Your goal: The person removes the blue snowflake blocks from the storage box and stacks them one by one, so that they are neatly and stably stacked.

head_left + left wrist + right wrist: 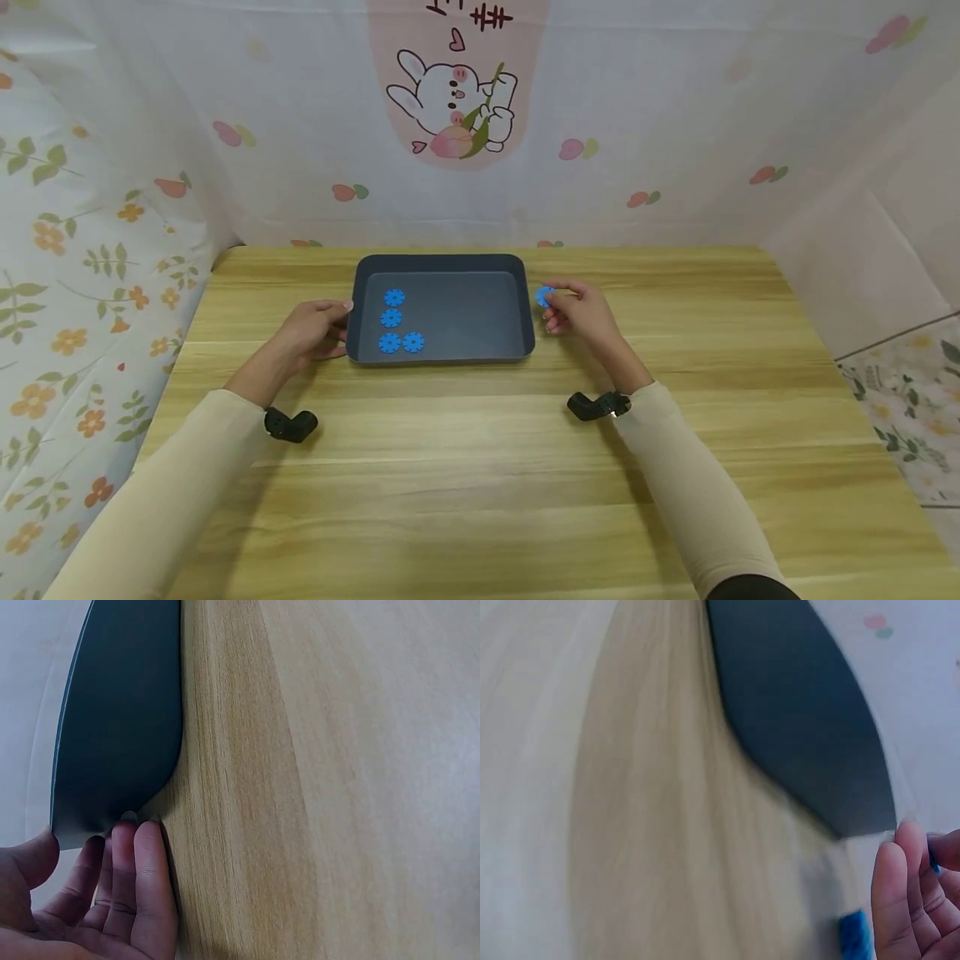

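Note:
A dark grey rectangular tray (480, 321) stands on the wooden table, with several blue notched plastic discs (390, 342) lying flat along its left side. My left hand (313, 329) holds the tray's left edge. In the left wrist view its thumb touches the rim and its fingertips lie against the lower outer wall. Just outside the right wall, my right hand (579, 312) pinches a blue notched disc (545, 296) between thumb and finger. That disc is mostly hidden in the right wrist view, where a blurred blue piece (855, 936) also shows beside the fingers.
The wooden table (450, 467) reaches out in front of the tray and to both sides. A white printed cloth (637, 125) hangs behind it, and a flowered cloth (82, 292) borders the left. Each wrist carries a black camera (291, 426).

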`<state>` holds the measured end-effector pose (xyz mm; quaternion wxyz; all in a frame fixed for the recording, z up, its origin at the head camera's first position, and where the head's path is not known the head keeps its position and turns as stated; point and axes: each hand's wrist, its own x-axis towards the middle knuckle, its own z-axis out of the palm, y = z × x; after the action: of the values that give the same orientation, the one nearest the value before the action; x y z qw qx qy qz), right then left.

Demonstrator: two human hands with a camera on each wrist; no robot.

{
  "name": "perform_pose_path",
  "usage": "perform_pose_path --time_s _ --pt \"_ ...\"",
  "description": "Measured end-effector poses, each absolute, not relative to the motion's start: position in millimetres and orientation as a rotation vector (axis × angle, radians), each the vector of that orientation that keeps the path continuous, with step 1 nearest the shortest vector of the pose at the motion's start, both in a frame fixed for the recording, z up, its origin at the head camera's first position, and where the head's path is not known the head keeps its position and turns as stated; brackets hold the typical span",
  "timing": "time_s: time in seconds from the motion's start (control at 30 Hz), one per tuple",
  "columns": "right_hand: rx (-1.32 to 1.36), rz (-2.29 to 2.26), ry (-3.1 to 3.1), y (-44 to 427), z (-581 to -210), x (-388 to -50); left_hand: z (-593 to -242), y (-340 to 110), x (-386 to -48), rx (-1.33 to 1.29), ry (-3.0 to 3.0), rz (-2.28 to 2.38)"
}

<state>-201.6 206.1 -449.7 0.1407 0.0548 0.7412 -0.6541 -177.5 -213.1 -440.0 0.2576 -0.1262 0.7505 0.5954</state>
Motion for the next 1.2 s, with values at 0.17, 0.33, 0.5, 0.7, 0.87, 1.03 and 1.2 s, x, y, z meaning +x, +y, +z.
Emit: perform_pose_path --time_s 0.17,0.33,0.5,0.7,0.87,1.03,1.2 --pt "0.267 -1.885 2.154 222 -462 -203 -440 -212 -177 -0.345 2.029 1.616" --pt "0.366 -1.923 2.145 228 -466 -204 -441 -213 -178 -0.354 2.014 1.629" --pt "0.4 -1.919 2.145 229 -465 -202 -441 -213 -177 -0.362 2.01 1.623" --pt "0.398 -1.911 2.15 229 -467 -202 -442 -214 -178 -0.37 2.002 1.624" --pt "0.396 -1.875 2.163 229 -469 -202 -443 -214 -179 -0.367 1.997 1.628" --pt "0.391 -1.833 2.18 228 -469 -202 -442 -214 -179 -0.366 2.007 1.62" --pt "0.396 -1.811 2.187 227 -470 -204 -442 -213 -180 -0.37 2.015 1.617"
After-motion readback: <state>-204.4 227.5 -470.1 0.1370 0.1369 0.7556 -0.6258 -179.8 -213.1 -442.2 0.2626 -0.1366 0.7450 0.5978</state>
